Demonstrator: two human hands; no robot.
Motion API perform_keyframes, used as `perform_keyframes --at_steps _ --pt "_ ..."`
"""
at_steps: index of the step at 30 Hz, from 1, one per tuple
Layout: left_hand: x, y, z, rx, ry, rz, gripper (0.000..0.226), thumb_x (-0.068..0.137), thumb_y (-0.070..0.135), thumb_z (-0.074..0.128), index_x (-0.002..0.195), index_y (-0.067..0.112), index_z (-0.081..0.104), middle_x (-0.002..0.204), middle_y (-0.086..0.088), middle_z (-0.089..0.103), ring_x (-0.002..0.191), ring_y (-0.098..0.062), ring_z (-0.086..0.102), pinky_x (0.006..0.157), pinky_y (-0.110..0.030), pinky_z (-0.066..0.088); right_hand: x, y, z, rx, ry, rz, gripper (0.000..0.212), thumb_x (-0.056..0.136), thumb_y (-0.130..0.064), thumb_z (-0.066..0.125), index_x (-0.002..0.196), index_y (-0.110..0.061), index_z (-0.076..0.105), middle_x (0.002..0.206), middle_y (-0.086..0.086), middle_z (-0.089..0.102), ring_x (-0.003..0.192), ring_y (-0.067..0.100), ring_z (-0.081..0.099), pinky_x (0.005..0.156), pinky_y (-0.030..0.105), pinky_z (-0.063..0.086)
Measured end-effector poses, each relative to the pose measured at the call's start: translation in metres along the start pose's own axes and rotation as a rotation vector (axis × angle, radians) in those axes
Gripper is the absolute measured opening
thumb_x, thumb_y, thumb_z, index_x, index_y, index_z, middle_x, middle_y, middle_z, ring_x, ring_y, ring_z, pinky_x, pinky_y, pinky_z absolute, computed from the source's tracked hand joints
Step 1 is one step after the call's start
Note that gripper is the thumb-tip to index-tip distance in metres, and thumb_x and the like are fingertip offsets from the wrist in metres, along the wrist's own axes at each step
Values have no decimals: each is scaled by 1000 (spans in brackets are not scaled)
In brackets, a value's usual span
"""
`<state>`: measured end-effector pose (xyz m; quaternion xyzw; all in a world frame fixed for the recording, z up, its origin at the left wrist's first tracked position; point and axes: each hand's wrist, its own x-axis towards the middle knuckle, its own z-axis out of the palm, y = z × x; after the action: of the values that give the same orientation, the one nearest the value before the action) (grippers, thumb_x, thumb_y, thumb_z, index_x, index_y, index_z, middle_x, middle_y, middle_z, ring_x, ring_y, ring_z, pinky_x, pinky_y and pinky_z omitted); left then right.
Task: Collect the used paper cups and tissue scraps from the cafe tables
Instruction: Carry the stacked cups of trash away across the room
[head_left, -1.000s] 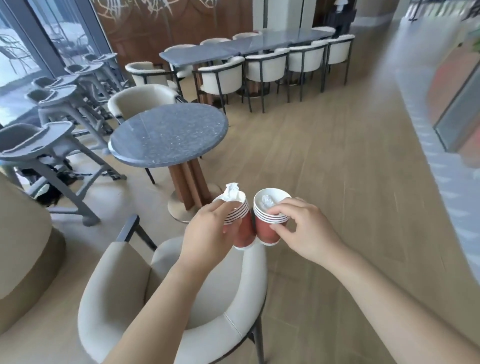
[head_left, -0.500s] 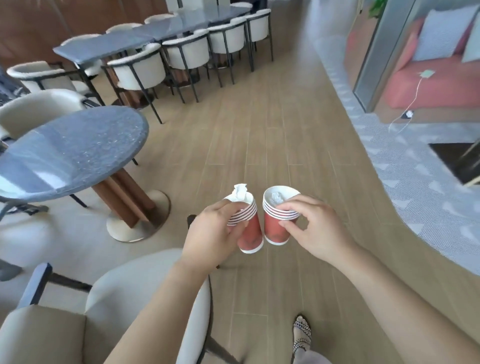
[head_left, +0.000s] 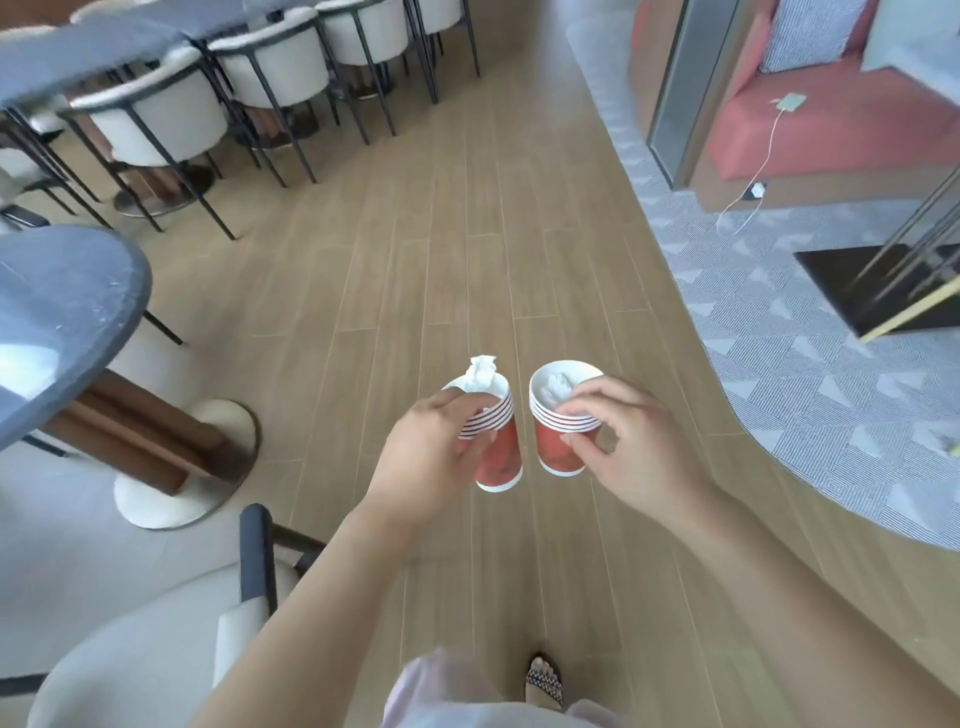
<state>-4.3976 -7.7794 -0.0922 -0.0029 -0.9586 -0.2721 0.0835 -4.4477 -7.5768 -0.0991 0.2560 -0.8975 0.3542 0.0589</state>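
Observation:
My left hand (head_left: 428, 462) grips a stack of several nested red paper cups (head_left: 500, 457) with white rims, and a crumpled white tissue scrap (head_left: 482, 371) sticks out of the top cup. Just to its right, my right hand (head_left: 631, 447) holds a second stack of red paper cups (head_left: 557, 452) by the rim. A tissue scrap (head_left: 557, 385) lies inside that stack's top cup. Both stacks are upright, side by side, a small gap apart, held over the wooden floor in front of me.
A round grey table (head_left: 67, 317) on a wooden pedestal stands at the left. A cream armchair (head_left: 135, 665) is at the lower left. A long table with several cream chairs (head_left: 171, 119) is at the back left. Patterned carpet (head_left: 810, 395) and a red sofa (head_left: 841, 124) lie to the right.
The view has swung right and down: the round table slid to the left edge, the carpet and sofa came into sight. Both hands still hold their cup stacks in the same pose.

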Motion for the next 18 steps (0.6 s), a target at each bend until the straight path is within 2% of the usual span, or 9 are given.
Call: perform_keyframes --at_steps 8,12,16,18 --pt "80 -41 8 -45 -19 -64 29 80 17 67 109 23 66 107 3 67 86 -19 62 67 -22 40 87 32 34 21 -107 19 23 74 -8 71 95 -17 70 99 -6 63 99 18 55 84 24 40" --pt "144 -80 7 -67 -8 -139 29 78 19 69 106 27 68 102 8 67 80 -13 59 61 -14 34 166 43 60 13 -171 -14 24 75 -9 71 97 -18 70 100 -8 62 99 16 53 85 18 35" --pt "221 -122 -11 -89 22 -168 29 77 16 68 104 27 68 99 8 68 78 -16 62 62 -21 38 260 49 81 16 -208 -25 22 76 -11 70 97 -19 69 100 -10 61 99 14 52 81 11 30" --pt "261 -142 -22 -75 26 -173 30 78 18 68 105 29 67 103 10 67 77 -14 62 61 -19 37 306 51 91 23 -202 -25 22 77 -11 70 96 -20 69 100 -10 61 99 12 52 80 8 30"
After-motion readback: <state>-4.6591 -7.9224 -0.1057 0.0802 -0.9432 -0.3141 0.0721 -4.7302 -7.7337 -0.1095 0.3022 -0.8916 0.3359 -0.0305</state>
